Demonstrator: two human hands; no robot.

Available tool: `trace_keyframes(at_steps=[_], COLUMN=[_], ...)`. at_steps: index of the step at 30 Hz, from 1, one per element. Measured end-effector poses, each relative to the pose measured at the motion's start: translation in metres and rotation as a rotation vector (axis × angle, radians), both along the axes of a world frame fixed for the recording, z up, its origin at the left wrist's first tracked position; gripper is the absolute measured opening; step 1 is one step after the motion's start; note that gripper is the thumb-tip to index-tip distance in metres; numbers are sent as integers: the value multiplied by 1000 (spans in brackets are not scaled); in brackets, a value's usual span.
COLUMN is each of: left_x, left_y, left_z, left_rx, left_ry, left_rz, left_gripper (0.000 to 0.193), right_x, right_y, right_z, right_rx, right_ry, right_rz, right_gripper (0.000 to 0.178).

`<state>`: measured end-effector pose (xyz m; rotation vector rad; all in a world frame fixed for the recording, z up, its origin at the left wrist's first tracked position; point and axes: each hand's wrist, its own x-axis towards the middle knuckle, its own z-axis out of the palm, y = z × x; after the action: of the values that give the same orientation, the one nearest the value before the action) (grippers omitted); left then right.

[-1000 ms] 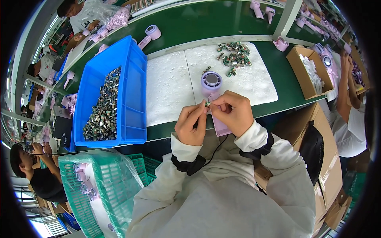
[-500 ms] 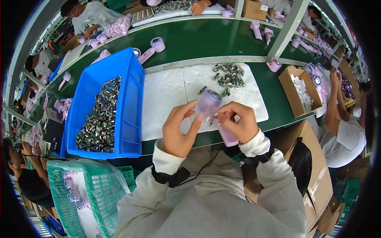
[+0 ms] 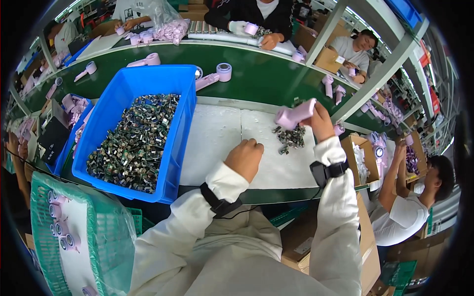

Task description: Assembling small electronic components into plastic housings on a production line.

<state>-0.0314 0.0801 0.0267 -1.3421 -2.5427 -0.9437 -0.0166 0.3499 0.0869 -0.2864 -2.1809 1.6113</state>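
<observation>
My right hand [image 3: 322, 122] is wrapped around the end of a pink handheld fan [image 3: 296, 114], raised and tilted above a small pile of green circuit boards [image 3: 290, 139]. My left hand [image 3: 245, 160] is closed, knuckles up, over the white foam sheet [image 3: 211, 143]. Its fingertips are hidden, so whatever they may hold does not show. To the left of that hand stands a blue bin [image 3: 185, 123] filled with many small circuit boards [image 3: 133, 140].
More pink fans [image 3: 224, 72] lie on the green bench [image 3: 256, 69]. A carton of white parts [image 3: 370, 148] stands at the right. A plastic-lined green crate [image 3: 111, 232] with pink fans sits lower left. Co-workers [image 3: 259, 15] sit across the bench and at the right [image 3: 410, 202].
My right hand has carried the fan up and away to the right, over the board pile. My left hand has left the fan and closed above the foam. The view has shifted.
</observation>
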Motion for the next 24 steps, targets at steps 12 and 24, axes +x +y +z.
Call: trace_keyframes(at_steps=[12, 24], left_x=[18, 19], left_y=[-91, -89], left_z=[-15, -16], left_rx=[619, 510], left_ry=[-112, -186], left_rz=[164, 271], left_gripper=[22, 22], right_x=[-186, -282], right_y=[-41, -62], right_z=[-43, -91], right_rx=[666, 780], right_ry=[-284, -36], right_rz=[165, -65], right_gripper=[65, 72])
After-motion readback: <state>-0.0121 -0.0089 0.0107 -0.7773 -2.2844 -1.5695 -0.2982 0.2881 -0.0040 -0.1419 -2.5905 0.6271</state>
